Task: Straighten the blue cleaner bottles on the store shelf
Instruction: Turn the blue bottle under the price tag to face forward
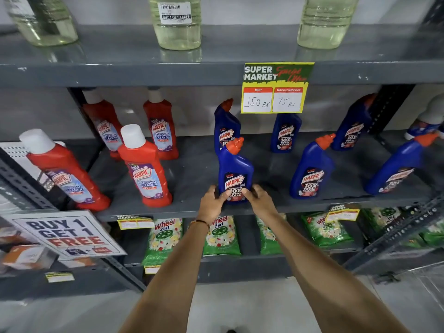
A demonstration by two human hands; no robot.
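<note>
Several blue cleaner bottles with orange caps stand on the middle grey shelf (192,174). The front-centre blue bottle (236,164) stands upright near the shelf's front edge, label facing me. My left hand (213,204) grips its lower left side and my right hand (258,200) grips its lower right side. Behind it stands another blue bottle (227,126). Further right are a blue bottle (286,133) half hidden by a price sign, a front one (312,169), a back one (353,126) and one at the far right (398,167).
Red bathroom cleaner bottles (144,169) fill the shelf's left half. A yellow price sign (276,87) hangs from the upper shelf, which holds clear bottles (176,22). Green detergent packs (221,236) lie on the lower shelf. A "Buy 1 Get 1 Free" sign (67,234) sits lower left.
</note>
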